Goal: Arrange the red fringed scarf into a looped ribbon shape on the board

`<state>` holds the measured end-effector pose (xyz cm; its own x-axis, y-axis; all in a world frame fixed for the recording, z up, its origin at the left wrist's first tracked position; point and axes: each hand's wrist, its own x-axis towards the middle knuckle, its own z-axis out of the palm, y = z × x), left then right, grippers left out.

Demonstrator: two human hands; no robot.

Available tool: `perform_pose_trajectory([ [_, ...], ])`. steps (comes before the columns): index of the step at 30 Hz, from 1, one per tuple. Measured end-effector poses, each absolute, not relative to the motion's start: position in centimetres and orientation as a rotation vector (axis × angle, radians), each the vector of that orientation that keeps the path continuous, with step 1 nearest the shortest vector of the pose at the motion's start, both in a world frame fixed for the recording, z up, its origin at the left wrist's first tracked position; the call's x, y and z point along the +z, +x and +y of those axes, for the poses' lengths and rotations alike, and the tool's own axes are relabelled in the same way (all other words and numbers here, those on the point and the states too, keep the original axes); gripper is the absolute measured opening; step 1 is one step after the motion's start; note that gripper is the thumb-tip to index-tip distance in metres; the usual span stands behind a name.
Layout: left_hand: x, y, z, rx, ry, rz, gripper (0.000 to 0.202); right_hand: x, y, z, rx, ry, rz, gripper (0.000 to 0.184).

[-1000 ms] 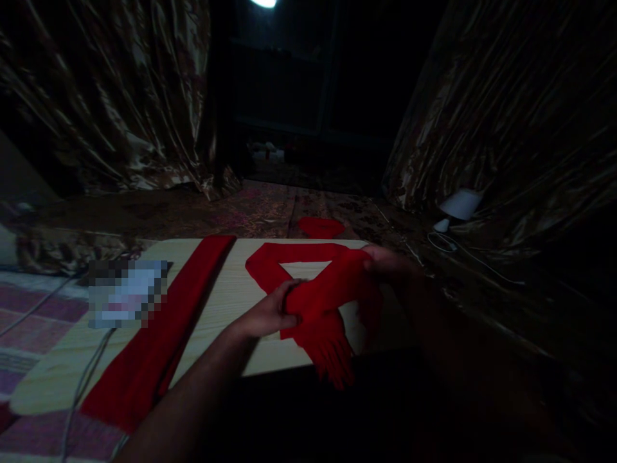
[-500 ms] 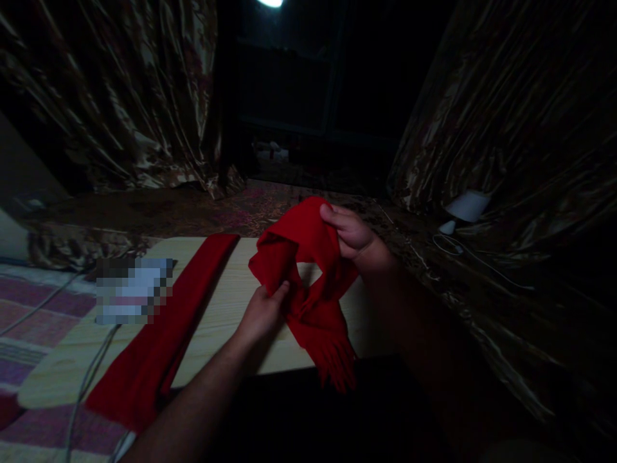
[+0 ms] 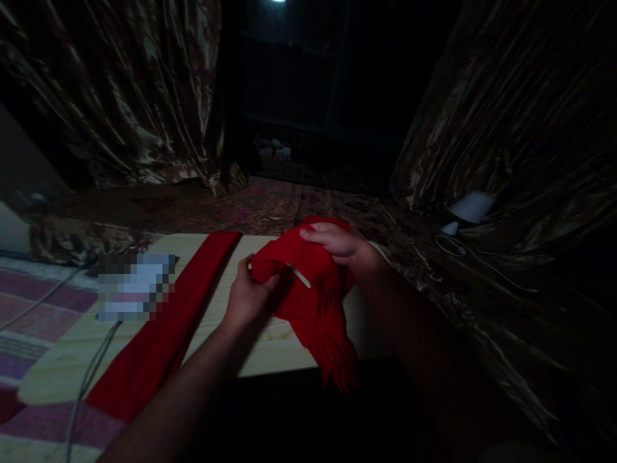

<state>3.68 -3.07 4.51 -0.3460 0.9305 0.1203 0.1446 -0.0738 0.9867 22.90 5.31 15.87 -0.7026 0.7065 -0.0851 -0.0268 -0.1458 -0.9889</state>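
A red fringed scarf (image 3: 313, 315) is bunched in a loop above the wooden board (image 3: 260, 337), its tassels hanging over the near edge. My left hand (image 3: 250, 286) grips the loop's left side between thumb and fingers. On the upper right of the fold, my right hand (image 3: 335, 241) is closed with its thumb on top and its fingers partly hidden. A narrow gap in the loop shows pale wood. To the left, a long folded red cloth (image 3: 178, 321) lies across the board.
A pixelated flat object (image 3: 137, 286) with a cable (image 3: 89, 370) lies at the board's left. Striped bedding (image 3: 41, 308) is beneath. A white lamp (image 3: 472, 206) with a cord stands at right. Patterned curtains (image 3: 159, 96) hang behind.
My left hand has shifted left and up to the loop's left edge. My right hand has come down and slightly left, and the loop has flattened, narrowing its opening.
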Motion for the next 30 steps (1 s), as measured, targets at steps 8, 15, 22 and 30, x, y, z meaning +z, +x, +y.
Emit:
perform_pose_trajectory([
  [8,6.3,2.3,0.5,1.419,1.407,1.518,0.033,15.0,23.4,6.7,1.979,-0.731,-1.721,0.032],
  [15,4.5,1.8,0.9,1.591,0.787,1.159,0.037,13.5,27.6,6.8,2.208,-0.743,-2.08,0.048],
  [22,7.6,2.2,1.1,1.575,0.513,0.846,0.028,12.3,27.8,6.4,2.237,-0.579,-1.907,0.046],
  [30,5.0,0.9,1.8,1.699,0.751,1.405,0.029,11.9,24.9,6.3,1.987,-0.689,-1.764,0.038],
])
